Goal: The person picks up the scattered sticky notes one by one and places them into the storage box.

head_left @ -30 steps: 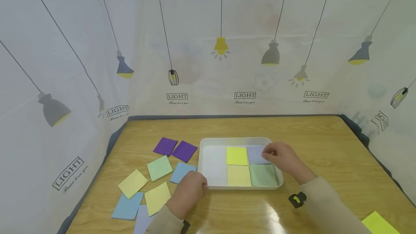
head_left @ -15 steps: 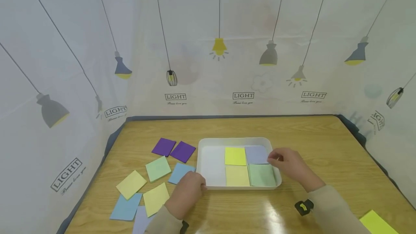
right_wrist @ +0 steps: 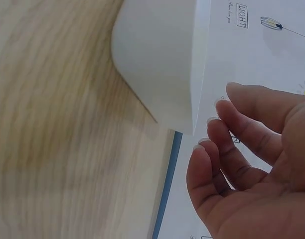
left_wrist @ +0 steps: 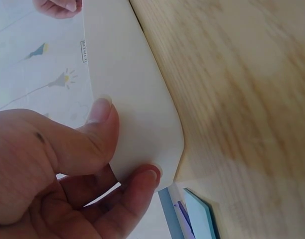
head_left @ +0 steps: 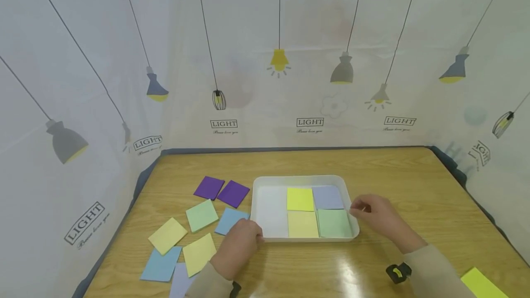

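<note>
A white tray [head_left: 270, 210] sits on the table. Inside it, bright yellow [head_left: 300, 199], lavender [head_left: 327, 197], pale yellow [head_left: 303, 224] and green [head_left: 333, 223] sticky-note pads lie in two rows on the right side. My left hand [head_left: 240, 245] pinches the tray's near left corner; in the left wrist view the thumb and fingers [left_wrist: 105, 124] hold its wall [left_wrist: 137, 94]. Just off the tray's right rim hovers my right hand [head_left: 378, 215], nothing in it. Its fingers are loosely bent in the right wrist view, apart from the tray wall [right_wrist: 155, 59].
Left of the tray lie purple [head_left: 233, 193], green [head_left: 201, 215], blue [head_left: 230, 220] and pale yellow [head_left: 167, 236] pads, some overlapping. A bright yellow pad [head_left: 483, 283] is at the near right. Printed cloth [head_left: 265, 105] hangs around the wooden table [head_left: 298, 162].
My right hand has drawn back from the lavender pad, moving right and nearer to me, past the tray's rim. The left hand stays on the tray corner.
</note>
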A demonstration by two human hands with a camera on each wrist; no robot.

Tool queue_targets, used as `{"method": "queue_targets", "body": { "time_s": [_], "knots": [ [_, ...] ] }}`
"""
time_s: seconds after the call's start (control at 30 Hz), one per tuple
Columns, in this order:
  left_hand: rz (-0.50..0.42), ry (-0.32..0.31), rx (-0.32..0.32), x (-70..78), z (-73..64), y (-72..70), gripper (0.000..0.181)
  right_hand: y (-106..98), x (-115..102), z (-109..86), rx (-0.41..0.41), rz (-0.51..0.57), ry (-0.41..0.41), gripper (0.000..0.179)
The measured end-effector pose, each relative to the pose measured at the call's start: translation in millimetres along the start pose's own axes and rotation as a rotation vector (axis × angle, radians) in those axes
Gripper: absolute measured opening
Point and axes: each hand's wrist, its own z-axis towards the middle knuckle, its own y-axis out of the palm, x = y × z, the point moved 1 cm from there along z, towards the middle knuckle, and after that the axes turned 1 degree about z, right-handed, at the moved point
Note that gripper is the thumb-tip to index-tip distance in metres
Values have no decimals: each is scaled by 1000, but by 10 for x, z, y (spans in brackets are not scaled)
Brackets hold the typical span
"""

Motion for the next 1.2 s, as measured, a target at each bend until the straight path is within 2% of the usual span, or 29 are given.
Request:
{"method": "queue_targets", "body": {
  "time_s": [0.33,0.57,0.8,1.0,1.2],
  "knots": [
    [-1,-6,1,-3,-5,4,15,-132,185,-174,2,-41,59,21],
    [-4,20,17,0,0,14,17,-232,319,-304,-3,-73,101,25],
    [-4,-1,10,6,0,-14,14,-266,514,-390,-23,-97,137,26],
    [1,2,0,19,-1,-24,15,-284,662,-477,-6,-139,122,23],
    [-2,-6,-9,18,-3,-27,15,-347,800,-570,-25,-153,157,28]
  ]
}}
